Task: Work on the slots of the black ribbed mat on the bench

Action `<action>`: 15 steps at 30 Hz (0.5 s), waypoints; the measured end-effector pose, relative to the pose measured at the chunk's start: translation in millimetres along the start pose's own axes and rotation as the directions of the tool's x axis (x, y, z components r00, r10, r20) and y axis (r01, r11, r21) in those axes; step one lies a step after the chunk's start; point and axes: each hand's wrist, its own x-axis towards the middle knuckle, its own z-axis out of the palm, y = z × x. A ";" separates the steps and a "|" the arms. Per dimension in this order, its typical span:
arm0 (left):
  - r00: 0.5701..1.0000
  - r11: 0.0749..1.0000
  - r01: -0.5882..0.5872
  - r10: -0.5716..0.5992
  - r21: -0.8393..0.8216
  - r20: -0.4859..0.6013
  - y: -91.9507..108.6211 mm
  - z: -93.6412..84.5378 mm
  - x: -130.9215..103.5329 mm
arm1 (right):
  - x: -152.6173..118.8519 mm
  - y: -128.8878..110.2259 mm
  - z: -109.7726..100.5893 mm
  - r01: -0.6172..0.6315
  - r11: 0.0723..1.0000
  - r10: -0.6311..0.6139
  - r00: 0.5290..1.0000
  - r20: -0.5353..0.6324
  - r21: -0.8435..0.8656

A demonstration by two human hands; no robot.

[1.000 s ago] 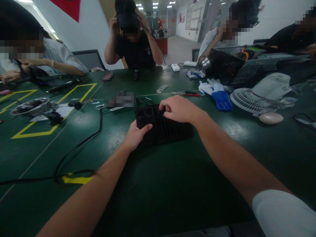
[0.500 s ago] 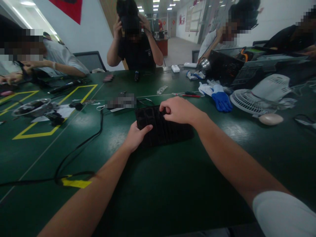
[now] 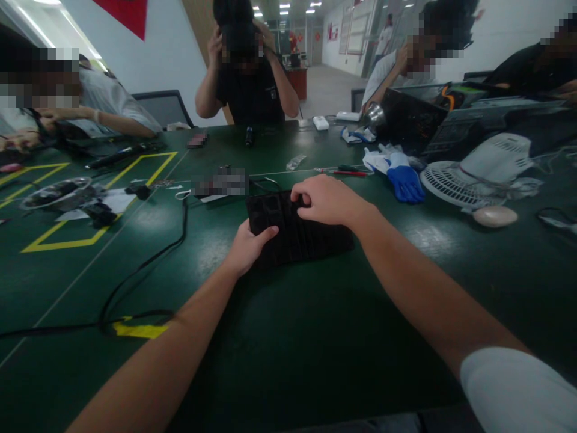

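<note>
A flat black case (image 3: 293,240) with ridges and recessed compartments lies on the green table in front of me. At its left edge my left hand (image 3: 250,246) grips it, thumb on top and the other fingers out of sight underneath. My right hand (image 3: 331,201) is over the upper middle of the case, with thumb and forefinger curled close together. Anything between those fingertips is too small or too dark to make out. The right hand covers part of the case's far side.
Beyond the case lie a small clear plastic bag (image 3: 296,162) and a red pen-like tool (image 3: 349,173). Blue-and-white gloves (image 3: 403,180) and a white fan part (image 3: 451,183) are to the right. A black cable (image 3: 148,261) crosses the left side. Several people sit around the table.
My hands and the case keep almost the same positions. The view has shifted very slightly, and a person has come into sight in the far corridor.
</note>
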 end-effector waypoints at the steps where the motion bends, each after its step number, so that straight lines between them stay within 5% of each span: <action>1: 1.000 1.000 0.003 -0.003 -0.001 0.000 0.0 0.1 0.0 | 0.0 -0.2 0.1 -0.004 1.000 0.004 1.000 0.001 0.000; 15: 1.000 1.000 0.001 -0.001 0.011 0.006 1.3 -1.0 -0.9 | -1.0 -3.4 -2.6 -0.020 1.000 0.020 1.000 0.014 -0.005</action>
